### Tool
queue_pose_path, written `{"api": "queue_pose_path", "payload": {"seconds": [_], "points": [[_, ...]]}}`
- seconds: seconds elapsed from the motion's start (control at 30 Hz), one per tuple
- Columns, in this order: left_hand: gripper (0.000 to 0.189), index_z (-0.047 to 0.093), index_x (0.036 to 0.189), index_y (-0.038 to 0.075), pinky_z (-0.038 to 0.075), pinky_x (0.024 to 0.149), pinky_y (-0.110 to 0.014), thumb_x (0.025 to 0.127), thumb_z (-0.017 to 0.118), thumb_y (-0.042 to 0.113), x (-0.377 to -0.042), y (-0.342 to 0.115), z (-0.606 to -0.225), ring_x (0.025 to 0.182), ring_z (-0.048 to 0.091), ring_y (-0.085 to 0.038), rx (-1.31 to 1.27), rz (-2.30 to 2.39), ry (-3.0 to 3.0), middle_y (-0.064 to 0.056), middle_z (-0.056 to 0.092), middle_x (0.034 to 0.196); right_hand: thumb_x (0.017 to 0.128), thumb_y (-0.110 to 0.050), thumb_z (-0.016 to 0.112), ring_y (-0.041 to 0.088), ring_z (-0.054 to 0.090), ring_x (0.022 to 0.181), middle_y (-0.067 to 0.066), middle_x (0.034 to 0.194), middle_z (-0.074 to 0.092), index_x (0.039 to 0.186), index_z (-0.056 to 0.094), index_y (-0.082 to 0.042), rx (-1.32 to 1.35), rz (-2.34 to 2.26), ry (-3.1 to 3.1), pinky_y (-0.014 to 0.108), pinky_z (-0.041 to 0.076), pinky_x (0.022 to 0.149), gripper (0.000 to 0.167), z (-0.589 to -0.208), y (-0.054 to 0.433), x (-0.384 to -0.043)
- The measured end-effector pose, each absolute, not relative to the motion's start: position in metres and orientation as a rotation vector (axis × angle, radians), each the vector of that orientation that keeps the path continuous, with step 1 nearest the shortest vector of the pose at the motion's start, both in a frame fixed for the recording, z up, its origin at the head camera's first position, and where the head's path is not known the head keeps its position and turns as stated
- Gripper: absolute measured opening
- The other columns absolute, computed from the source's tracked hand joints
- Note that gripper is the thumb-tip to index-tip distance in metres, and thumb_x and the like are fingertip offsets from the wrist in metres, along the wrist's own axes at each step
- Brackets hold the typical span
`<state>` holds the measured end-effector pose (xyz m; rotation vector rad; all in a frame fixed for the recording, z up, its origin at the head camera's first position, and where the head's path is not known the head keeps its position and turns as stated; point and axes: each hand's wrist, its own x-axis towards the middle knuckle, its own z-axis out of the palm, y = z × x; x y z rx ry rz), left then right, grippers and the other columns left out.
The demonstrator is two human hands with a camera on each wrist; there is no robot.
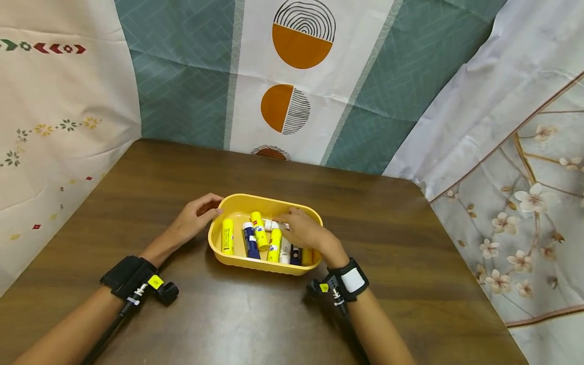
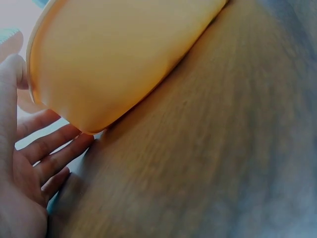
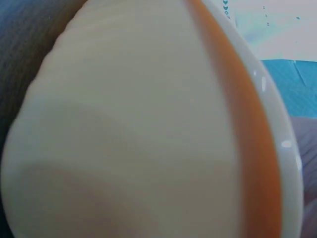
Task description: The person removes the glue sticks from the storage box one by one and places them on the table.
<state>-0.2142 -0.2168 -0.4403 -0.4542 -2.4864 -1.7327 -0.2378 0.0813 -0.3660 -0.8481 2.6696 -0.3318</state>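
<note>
A yellow plastic tub point(image 1: 262, 264) holds several glue sticks. My left hand point(image 1: 195, 219) grips the tub's left end, thumb over the rim and fingers spread against the outer wall, as the left wrist view shows. Inside the tub, my right hand point(image 1: 302, 230) pinches a white glue stick point(image 1: 269, 225) that lies crosswise; its fingertips are partly hidden. Left of it are a yellow glue stick point(image 1: 227, 237), a blue one with a white cap point(image 1: 251, 241) and another yellow one point(image 1: 259, 230). Below the hand lie a yellow stick point(image 1: 275, 245), a white stick point(image 1: 285, 251) and a dark blue stick point(image 1: 296, 255).
The tub stands on a brown wooden table point(image 1: 182, 314). Patterned cloth point(image 1: 191, 76) hangs behind the table and along both sides. In the right wrist view the tub's outer wall point(image 3: 138, 124) blocks most of the scene. Each wrist wears a black strap with a small camera.
</note>
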Motion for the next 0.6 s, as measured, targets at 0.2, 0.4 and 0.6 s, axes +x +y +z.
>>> {"api": "queue_pose_path", "payload": {"seconds": [0.2, 0.4, 0.6], "points": [[0.036, 0.057, 0.136, 0.003, 0.046, 0.089, -0.017, 0.103, 0.053, 0.016, -0.223, -0.229, -0.431, 0.108, 0.056, -0.027, -0.489, -1.730, -2.472, -0.017, 0.061, 0.130, 0.100, -0.019, 0.059, 0.027, 0.048, 0.116, 0.014, 0.130, 0.054, 0.140, 0.059, -0.008, -0.881, -0.293, 2.683, 0.043, 0.040, 0.106, 0.042, -0.356, 0.066, -0.246], [0.035, 0.056, 0.137, 0.005, 0.046, 0.091, -0.019, 0.104, 0.051, 0.017, -0.233, -0.231, -0.440, 0.109, 0.055, -0.029, -0.505, -1.765, -2.443, -0.016, 0.060, 0.130, 0.096, -0.019, 0.068, 0.024, 0.056, 0.105, 0.009, 0.117, 0.062, 0.123, 0.067, -0.010, -0.966, -0.224, 2.938, 0.039, 0.049, 0.093, 0.029, -0.376, 0.055, -0.257], [0.035, 0.058, 0.137, 0.005, 0.048, 0.099, -0.037, 0.104, 0.051, 0.017, -0.227, -0.221, -0.465, 0.112, 0.057, -0.029, -0.489, -1.751, -2.505, -0.016, 0.061, 0.131, 0.092, -0.020, 0.073, 0.021, 0.058, 0.094, 0.004, 0.109, 0.065, 0.115, 0.071, -0.015, -0.976, -0.182, 3.069, 0.035, 0.052, 0.079, 0.024, -0.409, 0.059, -0.246]]}}
